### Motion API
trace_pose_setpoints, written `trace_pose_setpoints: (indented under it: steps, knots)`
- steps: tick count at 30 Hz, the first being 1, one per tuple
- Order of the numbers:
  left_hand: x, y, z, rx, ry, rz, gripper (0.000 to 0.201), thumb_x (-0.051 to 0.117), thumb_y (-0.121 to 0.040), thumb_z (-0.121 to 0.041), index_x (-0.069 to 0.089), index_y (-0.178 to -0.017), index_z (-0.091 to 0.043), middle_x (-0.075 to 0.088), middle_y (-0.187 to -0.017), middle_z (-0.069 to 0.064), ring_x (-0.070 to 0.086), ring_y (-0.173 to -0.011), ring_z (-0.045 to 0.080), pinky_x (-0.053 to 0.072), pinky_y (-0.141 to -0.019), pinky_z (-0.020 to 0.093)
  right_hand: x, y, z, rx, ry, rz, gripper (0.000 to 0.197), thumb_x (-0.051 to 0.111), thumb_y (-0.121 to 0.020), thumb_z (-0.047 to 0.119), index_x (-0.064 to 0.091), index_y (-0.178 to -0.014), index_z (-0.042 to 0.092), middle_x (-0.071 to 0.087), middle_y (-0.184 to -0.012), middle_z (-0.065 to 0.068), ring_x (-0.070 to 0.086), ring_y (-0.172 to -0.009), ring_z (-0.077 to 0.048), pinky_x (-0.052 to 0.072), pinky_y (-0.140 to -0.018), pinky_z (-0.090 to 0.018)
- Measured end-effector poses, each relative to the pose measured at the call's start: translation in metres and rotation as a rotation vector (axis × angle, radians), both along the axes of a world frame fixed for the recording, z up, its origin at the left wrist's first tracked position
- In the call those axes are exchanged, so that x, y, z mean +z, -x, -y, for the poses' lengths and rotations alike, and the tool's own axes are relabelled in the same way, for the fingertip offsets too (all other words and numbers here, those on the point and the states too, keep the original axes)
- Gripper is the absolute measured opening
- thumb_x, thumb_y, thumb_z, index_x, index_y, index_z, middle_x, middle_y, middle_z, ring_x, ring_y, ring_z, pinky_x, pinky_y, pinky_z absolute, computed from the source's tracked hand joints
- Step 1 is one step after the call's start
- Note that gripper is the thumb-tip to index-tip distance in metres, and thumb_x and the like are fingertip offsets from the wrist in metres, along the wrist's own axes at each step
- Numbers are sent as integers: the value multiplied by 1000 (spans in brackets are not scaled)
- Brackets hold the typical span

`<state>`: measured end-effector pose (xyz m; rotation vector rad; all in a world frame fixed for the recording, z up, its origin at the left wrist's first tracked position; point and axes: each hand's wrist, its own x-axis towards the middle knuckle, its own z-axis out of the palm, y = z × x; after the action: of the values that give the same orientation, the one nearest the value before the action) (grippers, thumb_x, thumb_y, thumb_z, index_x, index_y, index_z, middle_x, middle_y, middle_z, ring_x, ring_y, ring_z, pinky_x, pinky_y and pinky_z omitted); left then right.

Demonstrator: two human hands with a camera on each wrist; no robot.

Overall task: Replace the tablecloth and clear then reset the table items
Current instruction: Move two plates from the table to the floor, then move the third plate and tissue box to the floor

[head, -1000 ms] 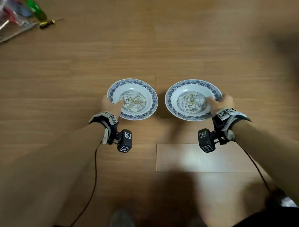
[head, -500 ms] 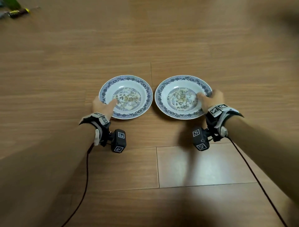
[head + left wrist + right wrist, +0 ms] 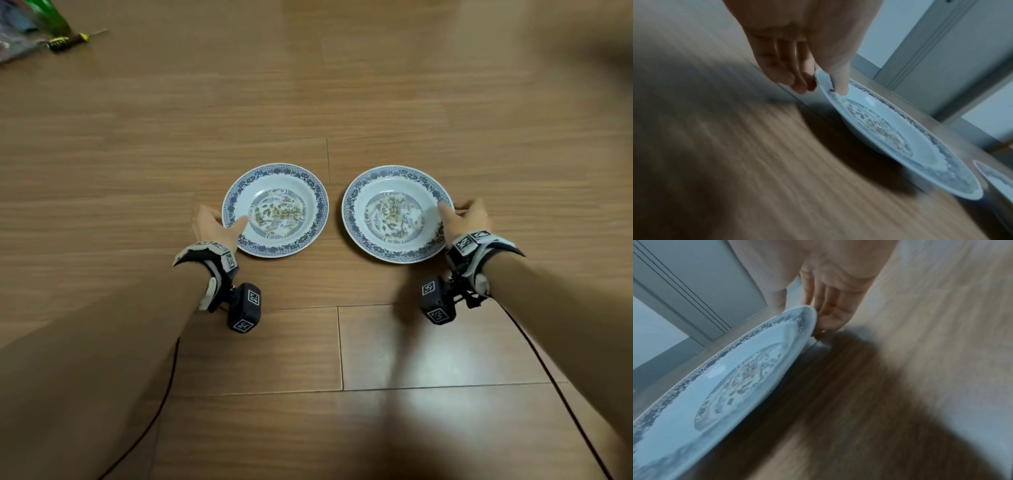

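Two white plates with blue patterned rims are held side by side just above a wooden floor. My left hand (image 3: 219,224) pinches the near-left rim of the left plate (image 3: 275,209), thumb on top and fingers underneath. In the left wrist view my left hand (image 3: 818,81) clamps the left plate (image 3: 900,138) at its edge. My right hand (image 3: 460,219) pinches the right rim of the right plate (image 3: 395,214) the same way. The right wrist view shows my right hand (image 3: 803,311) with the thumb over the right plate (image 3: 725,386) and fingers below it.
The wooden plank floor (image 3: 308,342) stretches all around. A yellow-and-black screwdriver (image 3: 66,40), a green bottle (image 3: 51,15) and a clear plastic bag lie at the far left corner. Cables trail from both wrist cameras. A grey door frame (image 3: 920,40) stands beyond.
Both plates have stayed in my hands while the view shifted. The plates now sit a little farther apart, and the screwdriver at the top left has come back into view.
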<state>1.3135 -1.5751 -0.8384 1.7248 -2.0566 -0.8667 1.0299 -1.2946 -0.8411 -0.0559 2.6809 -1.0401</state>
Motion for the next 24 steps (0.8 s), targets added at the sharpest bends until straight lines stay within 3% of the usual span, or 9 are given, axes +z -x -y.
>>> trace_pose_setpoints:
  steps: [2,6,8,11,13,19,24]
  knots:
    - [9,-1,8,-60,137,110,48,72,-83,-42,51,-108,-7,58,-99,7,50,-88,25,38,-73,36,7,0,2,46,-50,-15,34,58,-92,39,52,-110,12,56,-97,-5,50,-85,-24,35,-72,-32]
    - [29,5,17,-211,258,294,53,64,-87,-47,49,-118,-7,54,-116,12,50,-106,30,40,-84,40,16,1,4,159,-169,2,41,57,-92,35,46,-120,7,56,-105,-10,52,-88,-28,39,-72,-34]
    - [39,13,16,-287,299,383,56,57,-90,-51,48,-123,-6,52,-121,13,48,-109,30,42,-85,42,23,2,3,195,-206,22,51,58,-91,35,42,-129,5,57,-117,-15,57,-101,-32,46,-81,-38]
    - [59,35,14,-378,337,445,58,50,-93,-55,46,-127,-9,51,-125,13,47,-114,30,42,-88,44,43,12,7,238,-253,13,60,58,-91,35,39,-137,3,51,-132,-19,52,-118,-36,44,-94,-40]
    - [78,60,14,-436,332,449,60,45,-94,-57,44,-132,-10,49,-130,13,46,-119,30,41,-93,46,62,22,15,285,-278,-10,60,57,-92,34,37,-139,3,48,-136,-19,51,-121,-35,43,-97,-40]
    - [167,123,0,-631,314,511,67,37,-93,-63,41,-140,-16,47,-139,12,44,-125,30,38,-101,49,154,31,40,405,-321,-81,59,53,-93,36,38,-141,6,47,-139,-19,49,-124,-35,41,-100,-41]
    - [285,146,-35,-736,384,554,62,26,-98,-59,40,-139,-15,50,-135,14,46,-123,30,37,-101,51,272,29,33,546,-549,-89,64,41,-93,50,38,-139,6,42,-142,-20,40,-129,-35,36,-104,-45]
